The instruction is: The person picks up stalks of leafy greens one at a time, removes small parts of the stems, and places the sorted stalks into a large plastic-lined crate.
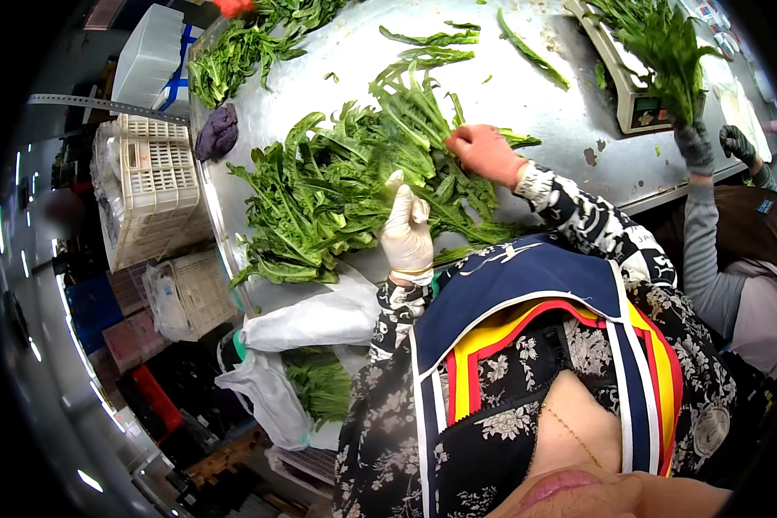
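Long, jagged green leaves (317, 188) lie heaped on a metal table (524, 97) before me. My left hand (406, 226), in a white glove with a band at the wrist, is at the right part of the heap, its fingers curled at the leaves; whether they grip one is unclear. My right hand (489, 152), in a pinkish-orange glove, is closed around the lower ends of some leaves (414, 116), whose tips point up and left. More leaves lie under and between both hands. Several loose leaf strips (531, 55) rest farther back on the metal.
Another leaf pile (233, 61) and a purple cloth (217, 132) lie at the left edge. At right, a co-worker's gloved hand (693, 146) holds greens by a scale (651, 107). Plastic crates (155, 175) stand left; a white bag (265, 395) with greens hangs below.
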A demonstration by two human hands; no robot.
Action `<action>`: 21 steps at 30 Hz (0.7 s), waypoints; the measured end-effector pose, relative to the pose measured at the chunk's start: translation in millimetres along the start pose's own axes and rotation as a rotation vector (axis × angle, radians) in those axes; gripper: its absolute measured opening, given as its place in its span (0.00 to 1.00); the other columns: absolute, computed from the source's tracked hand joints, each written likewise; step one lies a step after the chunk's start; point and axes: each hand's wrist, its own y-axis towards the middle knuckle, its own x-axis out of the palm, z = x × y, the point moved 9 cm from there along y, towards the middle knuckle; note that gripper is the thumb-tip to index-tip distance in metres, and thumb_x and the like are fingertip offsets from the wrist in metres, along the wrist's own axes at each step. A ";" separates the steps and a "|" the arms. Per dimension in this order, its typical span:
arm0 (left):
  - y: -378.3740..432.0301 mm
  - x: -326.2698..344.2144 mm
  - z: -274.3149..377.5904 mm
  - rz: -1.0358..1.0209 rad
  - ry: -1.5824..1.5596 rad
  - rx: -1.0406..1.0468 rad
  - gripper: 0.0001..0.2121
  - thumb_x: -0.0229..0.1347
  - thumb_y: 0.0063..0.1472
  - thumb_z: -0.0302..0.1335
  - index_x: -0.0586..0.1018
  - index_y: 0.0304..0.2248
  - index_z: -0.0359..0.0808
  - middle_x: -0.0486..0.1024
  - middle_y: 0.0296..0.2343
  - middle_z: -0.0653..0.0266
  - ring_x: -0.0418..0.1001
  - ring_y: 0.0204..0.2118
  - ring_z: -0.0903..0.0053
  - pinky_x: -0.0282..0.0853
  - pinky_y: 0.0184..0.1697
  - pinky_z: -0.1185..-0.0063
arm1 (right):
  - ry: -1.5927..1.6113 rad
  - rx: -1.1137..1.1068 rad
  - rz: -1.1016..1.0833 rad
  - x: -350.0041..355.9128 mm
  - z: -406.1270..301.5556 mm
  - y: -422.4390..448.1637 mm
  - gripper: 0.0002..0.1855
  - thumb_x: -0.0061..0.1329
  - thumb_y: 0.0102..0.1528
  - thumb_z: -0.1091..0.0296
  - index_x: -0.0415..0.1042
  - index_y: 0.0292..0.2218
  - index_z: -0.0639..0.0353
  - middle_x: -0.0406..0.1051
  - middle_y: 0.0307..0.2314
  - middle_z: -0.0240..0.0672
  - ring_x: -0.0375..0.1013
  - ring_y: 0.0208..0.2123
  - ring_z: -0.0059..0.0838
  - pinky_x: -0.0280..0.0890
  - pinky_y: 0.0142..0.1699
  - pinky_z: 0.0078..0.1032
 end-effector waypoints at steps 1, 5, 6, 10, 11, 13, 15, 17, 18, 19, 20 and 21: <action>1.3 -10.9 -3.5 0.054 -0.049 -0.038 0.10 0.49 0.62 0.23 0.71 0.43 0.33 0.63 0.19 0.73 0.59 0.21 0.87 0.55 0.27 0.86 | 0.176 0.040 -0.041 -4.8 -7.8 -9.0 0.19 0.44 0.55 0.57 0.73 0.36 0.67 0.73 0.26 0.43 0.74 0.26 0.29 0.68 0.34 0.26; 9.2 -1.6 -19.2 -0.030 -0.027 -0.094 0.14 0.52 0.61 0.26 0.71 0.46 0.33 0.75 0.34 0.65 0.69 0.30 0.85 0.65 0.39 0.84 | 0.577 0.079 -0.075 -15.0 -32.7 -43.5 0.15 0.47 0.56 0.60 0.73 0.36 0.65 0.69 0.22 0.27 0.68 0.20 0.15 0.62 0.26 0.16; 10.9 4.9 -27.4 -0.065 -0.058 -0.122 0.17 0.53 0.61 0.27 0.70 0.49 0.33 0.74 0.41 0.61 0.70 0.35 0.81 0.67 0.44 0.78 | 0.588 0.062 -0.077 -17.8 -40.6 -51.6 0.14 0.47 0.56 0.61 0.72 0.35 0.65 0.69 0.23 0.27 0.68 0.20 0.15 0.63 0.26 0.16; 22.5 3.2 -58.9 -0.126 -0.065 -0.339 0.08 0.54 0.60 0.31 0.75 0.33 0.33 0.73 0.27 0.65 0.70 0.33 0.75 0.65 0.43 0.71 | 0.389 -0.138 -0.082 -15.6 -45.6 -59.3 0.14 0.46 0.56 0.60 0.71 0.30 0.64 0.68 0.22 0.27 0.67 0.20 0.15 0.63 0.26 0.16; 25.1 1.0 -61.0 -0.121 -0.043 -0.355 0.07 0.54 0.60 0.30 0.75 0.30 0.34 0.71 0.25 0.66 0.69 0.33 0.75 0.65 0.43 0.71 | 0.439 -0.079 -0.087 -12.2 -39.6 -60.1 0.14 0.46 0.56 0.60 0.70 0.30 0.64 0.67 0.22 0.27 0.67 0.20 0.15 0.62 0.26 0.16; 22.4 16.9 -53.3 -0.155 -0.019 -0.347 0.07 0.54 0.60 0.29 0.74 0.27 0.34 0.70 0.23 0.67 0.69 0.32 0.76 0.64 0.42 0.72 | 0.537 0.039 -0.092 -6.1 -29.9 -63.1 0.15 0.45 0.57 0.59 0.70 0.29 0.64 0.66 0.21 0.27 0.67 0.21 0.15 0.62 0.26 0.17; 7.1 46.1 -34.5 -0.227 -0.015 -0.302 0.07 0.53 0.59 0.27 0.74 0.25 0.34 0.70 0.21 0.66 0.69 0.31 0.76 0.65 0.40 0.74 | 0.644 0.134 -0.057 -4.0 -15.3 -65.0 0.16 0.44 0.56 0.58 0.70 0.29 0.64 0.68 0.21 0.30 0.68 0.21 0.18 0.63 0.25 0.18; 6.7 20.6 -19.0 -0.010 -0.132 -0.185 0.03 0.53 0.58 0.22 0.76 0.30 0.32 0.74 0.27 0.61 0.72 0.34 0.75 0.66 0.45 0.75 | 0.763 0.209 0.016 -4.2 10.4 -65.6 0.15 0.45 0.57 0.58 0.69 0.28 0.63 0.67 0.21 0.27 0.67 0.20 0.16 0.62 0.24 0.17; 4.1 25.3 -5.2 -0.117 -0.149 -0.142 0.04 0.53 0.57 0.21 0.76 0.32 0.31 0.75 0.30 0.61 0.72 0.35 0.74 0.65 0.47 0.74 | 0.667 0.237 -0.035 -4.7 20.1 -64.9 0.17 0.45 0.57 0.56 0.70 0.29 0.63 0.67 0.21 0.29 0.68 0.21 0.17 0.63 0.26 0.19; 1.1 31.6 8.5 -0.220 -0.166 -0.096 0.06 0.53 0.57 0.20 0.76 0.35 0.30 0.76 0.33 0.60 0.72 0.36 0.73 0.65 0.49 0.74 | 0.436 0.217 -0.111 -5.9 23.6 -65.3 0.17 0.46 0.56 0.55 0.70 0.29 0.63 0.68 0.21 0.31 0.69 0.21 0.20 0.64 0.27 0.21; 0.3 27.9 16.0 -0.180 -0.163 -0.099 0.11 0.54 0.56 0.21 0.75 0.39 0.30 0.75 0.37 0.59 0.72 0.40 0.71 0.62 0.52 0.71 | 0.204 0.194 -0.185 -6.2 26.8 -66.5 0.18 0.47 0.56 0.54 0.71 0.30 0.63 0.68 0.21 0.33 0.70 0.22 0.23 0.64 0.28 0.23; 3.0 15.5 20.4 -0.222 -0.234 -0.108 0.14 0.53 0.55 0.19 0.73 0.43 0.29 0.74 0.40 0.57 0.69 0.46 0.69 0.57 0.57 0.68 | -0.027 0.168 -0.258 -3.8 29.5 -67.5 0.18 0.48 0.55 0.53 0.71 0.30 0.62 0.69 0.21 0.35 0.70 0.23 0.26 0.65 0.29 0.24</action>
